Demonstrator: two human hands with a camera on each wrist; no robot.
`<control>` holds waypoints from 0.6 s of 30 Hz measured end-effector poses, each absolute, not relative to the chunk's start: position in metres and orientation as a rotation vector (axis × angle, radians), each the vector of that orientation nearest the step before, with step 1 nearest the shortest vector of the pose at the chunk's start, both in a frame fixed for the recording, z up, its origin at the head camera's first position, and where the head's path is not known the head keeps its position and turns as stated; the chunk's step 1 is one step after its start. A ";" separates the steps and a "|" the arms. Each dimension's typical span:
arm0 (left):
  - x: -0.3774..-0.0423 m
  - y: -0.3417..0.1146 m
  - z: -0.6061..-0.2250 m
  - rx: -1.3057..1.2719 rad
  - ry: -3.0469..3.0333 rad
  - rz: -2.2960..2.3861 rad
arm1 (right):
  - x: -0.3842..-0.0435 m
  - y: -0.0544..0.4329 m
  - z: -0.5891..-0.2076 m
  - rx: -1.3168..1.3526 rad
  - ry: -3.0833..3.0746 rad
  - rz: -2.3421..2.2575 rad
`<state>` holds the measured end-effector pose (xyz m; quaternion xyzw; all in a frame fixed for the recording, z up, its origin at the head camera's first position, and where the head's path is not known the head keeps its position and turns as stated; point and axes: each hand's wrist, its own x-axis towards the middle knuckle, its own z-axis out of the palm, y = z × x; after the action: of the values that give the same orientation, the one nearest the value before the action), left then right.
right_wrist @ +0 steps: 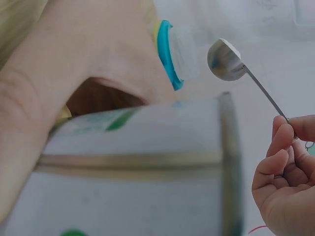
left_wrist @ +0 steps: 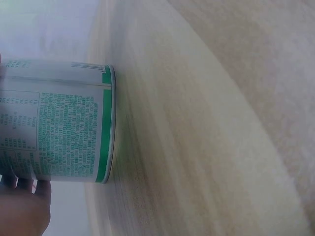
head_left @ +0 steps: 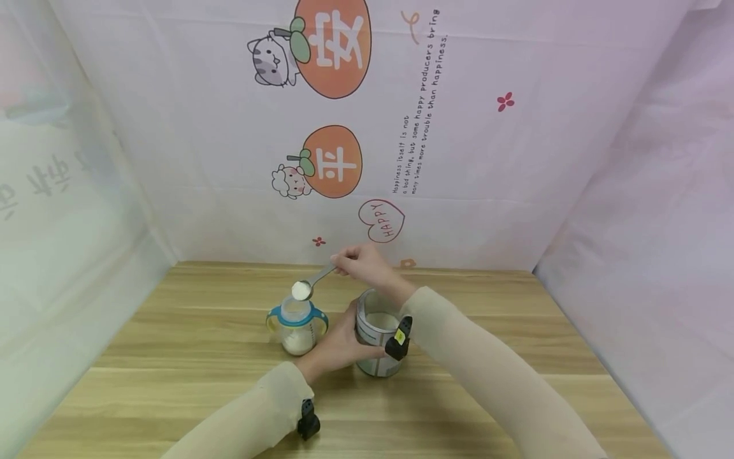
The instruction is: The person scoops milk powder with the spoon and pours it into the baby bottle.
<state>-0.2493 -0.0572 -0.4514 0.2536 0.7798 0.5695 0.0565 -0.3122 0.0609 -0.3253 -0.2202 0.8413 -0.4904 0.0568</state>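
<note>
Can (left_wrist: 69, 130): pale, green print, green band near base
Left hand (left_wrist: 23, 210): grips the can
Table (left_wrist: 197, 142): wood-grained, under the can

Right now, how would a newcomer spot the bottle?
On the wood-grain table, find the left hand gripping a can. Left of that can stands the bottle, below the spoon in the head view. Unlike the can, it is translucent with a blue collar and two side handles.

We extend our left forearm (head_left: 246, 414) and right forearm (head_left: 482, 358) forward. Our left hand (head_left: 339, 344) grips with thumb and fingers spread wide; our right hand (head_left: 367, 262), farther out, pinches at the fingertips, its other fingers curled.
</note>
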 end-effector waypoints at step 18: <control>-0.250 -0.058 -0.451 0.769 2.406 1.673 | -0.301 0.041 -0.335 -0.818 2.668 -1.439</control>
<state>-0.2503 -0.0583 -0.4514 0.2533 0.7928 0.5515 0.0560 -0.3009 0.0406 -0.3349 -0.2606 0.8497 -0.4583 0.0011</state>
